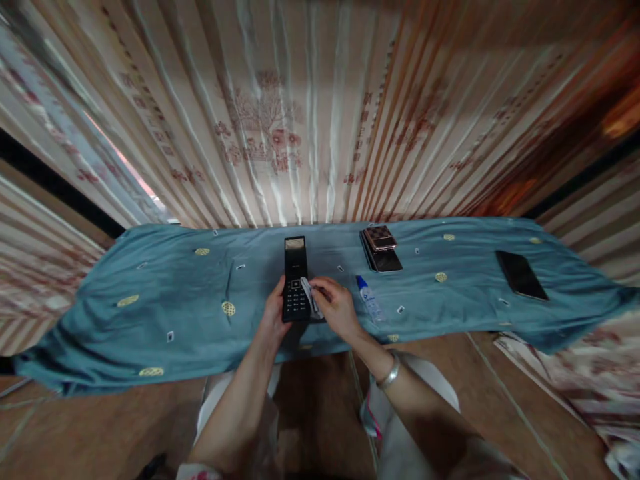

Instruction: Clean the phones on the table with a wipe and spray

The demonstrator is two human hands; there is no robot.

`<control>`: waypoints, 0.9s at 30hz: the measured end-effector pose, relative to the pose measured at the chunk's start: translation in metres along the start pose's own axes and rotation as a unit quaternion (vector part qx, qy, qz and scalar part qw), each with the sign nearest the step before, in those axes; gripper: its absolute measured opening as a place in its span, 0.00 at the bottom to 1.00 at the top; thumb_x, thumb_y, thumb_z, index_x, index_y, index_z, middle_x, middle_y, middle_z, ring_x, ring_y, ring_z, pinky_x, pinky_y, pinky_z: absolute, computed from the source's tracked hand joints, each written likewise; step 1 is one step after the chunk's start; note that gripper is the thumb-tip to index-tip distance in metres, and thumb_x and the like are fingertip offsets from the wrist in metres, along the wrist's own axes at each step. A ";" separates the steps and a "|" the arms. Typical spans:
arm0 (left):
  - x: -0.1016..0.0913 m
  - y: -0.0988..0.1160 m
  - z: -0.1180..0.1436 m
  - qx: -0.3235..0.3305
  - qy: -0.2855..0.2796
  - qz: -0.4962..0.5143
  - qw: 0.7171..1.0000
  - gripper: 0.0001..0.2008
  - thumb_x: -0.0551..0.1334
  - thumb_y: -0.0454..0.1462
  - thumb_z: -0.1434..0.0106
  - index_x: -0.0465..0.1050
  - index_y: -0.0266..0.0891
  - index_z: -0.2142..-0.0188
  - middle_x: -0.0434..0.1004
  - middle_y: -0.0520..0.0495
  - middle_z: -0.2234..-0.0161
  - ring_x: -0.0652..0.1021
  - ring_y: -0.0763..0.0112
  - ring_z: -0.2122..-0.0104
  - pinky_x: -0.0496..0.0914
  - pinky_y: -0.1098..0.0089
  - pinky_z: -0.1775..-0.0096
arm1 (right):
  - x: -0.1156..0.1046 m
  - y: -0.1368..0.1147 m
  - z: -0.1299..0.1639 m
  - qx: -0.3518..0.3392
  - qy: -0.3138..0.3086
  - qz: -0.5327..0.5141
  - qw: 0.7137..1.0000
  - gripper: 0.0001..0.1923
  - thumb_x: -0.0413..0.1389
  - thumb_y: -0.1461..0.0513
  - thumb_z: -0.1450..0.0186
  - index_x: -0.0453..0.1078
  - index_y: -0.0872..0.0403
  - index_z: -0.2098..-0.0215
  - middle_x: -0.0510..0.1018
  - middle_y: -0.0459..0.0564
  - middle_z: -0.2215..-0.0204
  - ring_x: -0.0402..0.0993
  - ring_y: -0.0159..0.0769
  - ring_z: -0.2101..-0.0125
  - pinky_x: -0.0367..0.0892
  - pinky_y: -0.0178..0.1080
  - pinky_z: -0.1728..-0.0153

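A black flip phone, unfolded with its keypad towards me, is held upright over the cloth-covered table. My left hand grips its lower left edge, the fingers partly hidden behind it. Pinched in my right hand is a pale grey cloth, which touches the right side of the keypad. Just right of that hand lies a clear spray bottle with a blue cap and blue print.
A teal patterned cloth covers the long narrow table. Stacked phones lie at the back, right of centre. Another dark phone rests at the far right. Pleated curtains hang behind the table.
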State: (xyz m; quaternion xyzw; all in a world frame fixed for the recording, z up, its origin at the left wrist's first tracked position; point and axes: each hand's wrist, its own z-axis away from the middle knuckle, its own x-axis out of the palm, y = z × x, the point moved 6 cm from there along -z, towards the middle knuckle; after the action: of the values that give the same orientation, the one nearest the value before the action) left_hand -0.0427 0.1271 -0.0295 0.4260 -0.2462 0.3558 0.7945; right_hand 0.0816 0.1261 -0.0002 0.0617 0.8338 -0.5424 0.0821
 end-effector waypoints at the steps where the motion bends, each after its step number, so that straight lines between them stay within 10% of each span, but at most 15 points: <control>1: 0.002 -0.001 0.003 0.006 0.004 -0.008 1.000 0.12 0.52 0.36 0.32 0.72 0.32 0.66 0.75 0.49 0.79 0.76 0.73 0.81 0.75 0.71 0.71 | -0.003 0.001 -0.003 0.002 0.009 0.006 1.000 0.10 0.53 0.64 0.38 0.75 0.52 0.62 0.79 0.50 0.61 0.76 0.35 0.59 0.72 0.38 0.57; 16: 0.012 -0.030 0.016 -0.026 -0.069 -0.063 0.995 0.17 0.55 0.37 0.34 0.67 0.36 0.46 0.81 0.40 0.59 0.82 0.60 0.62 0.77 0.61 0.60 | -0.041 0.035 -0.040 0.085 0.126 -0.039 0.988 0.11 0.54 0.58 0.42 0.75 0.53 0.64 0.80 0.46 0.69 0.75 0.35 0.70 0.71 0.36 0.66; 27: 0.019 -0.041 0.024 -0.028 -0.077 -0.199 0.977 0.20 0.59 0.41 0.36 0.66 0.35 0.47 0.81 0.41 0.70 0.80 0.66 0.77 0.73 0.71 0.77 | -0.075 0.035 -0.052 0.012 0.127 0.118 0.985 0.14 0.49 0.63 0.38 0.76 0.54 0.62 0.81 0.50 0.65 0.75 0.38 0.64 0.70 0.41 0.59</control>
State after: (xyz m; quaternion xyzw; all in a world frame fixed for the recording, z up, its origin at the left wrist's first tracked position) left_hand -0.0012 0.0982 -0.0245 0.4696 -0.2270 0.1500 0.8399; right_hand 0.1577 0.1867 0.0044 0.2290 0.8179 -0.5265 0.0378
